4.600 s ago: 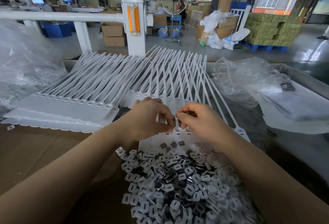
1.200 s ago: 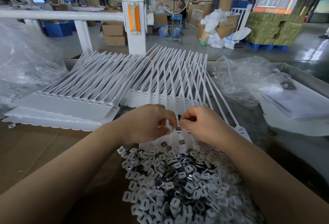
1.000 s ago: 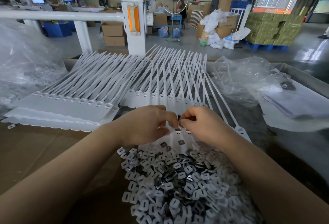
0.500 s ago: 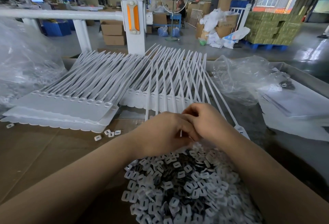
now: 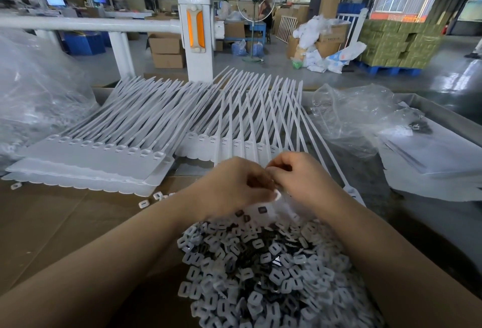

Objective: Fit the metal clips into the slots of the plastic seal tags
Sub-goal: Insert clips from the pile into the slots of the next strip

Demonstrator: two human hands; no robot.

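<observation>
Clearly, you were in the middle of an insertion: the white plastic seal tags (image 5: 250, 145), a joined strip with long thin tails fanning away from you, lay on the worktop (image 5: 65, 223) with their slotted heads under your fingers. A few heads just below your hands already showed dark inserts, so I judged that part of this strip was done and more slots were left. The heap of small metal clips in white plastic frames (image 5: 260, 270) sat directly below, between your forearms and touching the near end of the strip.

Your left hand (image 5: 229, 184) had its fingers curled at the strip's head end, and your right hand (image 5: 302, 179) was curled toward it, thumb and forefinger drawn together. The two nearly touched. Whether either pinched a clip I could not tell, as the fingers hid it and the left hand was blurred.

The next move probably called for seating a clip squarely in an unfilled slot while your other hand steadied that head, then drawing another from the heap.

To the left lay a second stack of white tag strips (image 5: 86, 160), and clear plastic bags (image 5: 352, 119) sat at the right.
</observation>
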